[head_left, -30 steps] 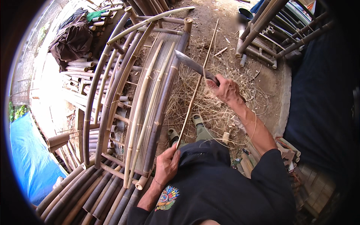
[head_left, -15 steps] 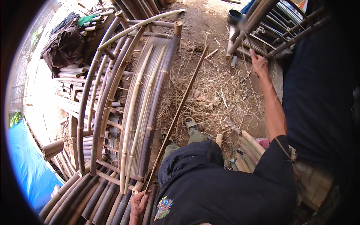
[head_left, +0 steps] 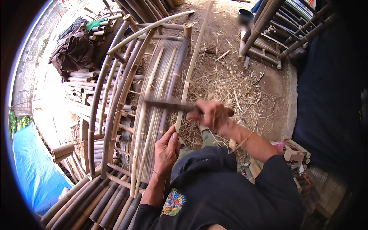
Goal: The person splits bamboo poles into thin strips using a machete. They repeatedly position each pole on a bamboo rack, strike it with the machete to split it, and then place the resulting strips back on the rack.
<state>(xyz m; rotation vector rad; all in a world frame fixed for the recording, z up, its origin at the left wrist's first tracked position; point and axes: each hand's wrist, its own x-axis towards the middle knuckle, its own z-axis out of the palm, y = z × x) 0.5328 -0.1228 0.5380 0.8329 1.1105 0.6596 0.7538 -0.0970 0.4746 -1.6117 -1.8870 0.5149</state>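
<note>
The knife [head_left: 168,105] and the right fingers [head_left: 207,109] look blurred.

A blue tarp [head_left: 36,172] spreads across the lower left, while a crumpled brown cloth [head_left: 73,51] drapes over stacked bamboo poles [head_left: 81,74], a green cloth [head_left: 92,25] beside it. At upper right, a bamboo frame [head_left: 264,27] stands near a dark bucket [head_left: 246,14]; dark fabric [head_left: 326,103] lines the right.

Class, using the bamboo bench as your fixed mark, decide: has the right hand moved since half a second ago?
Yes: the right hand has moved left, closer to the bamboo bench, and lower in the view.
</note>
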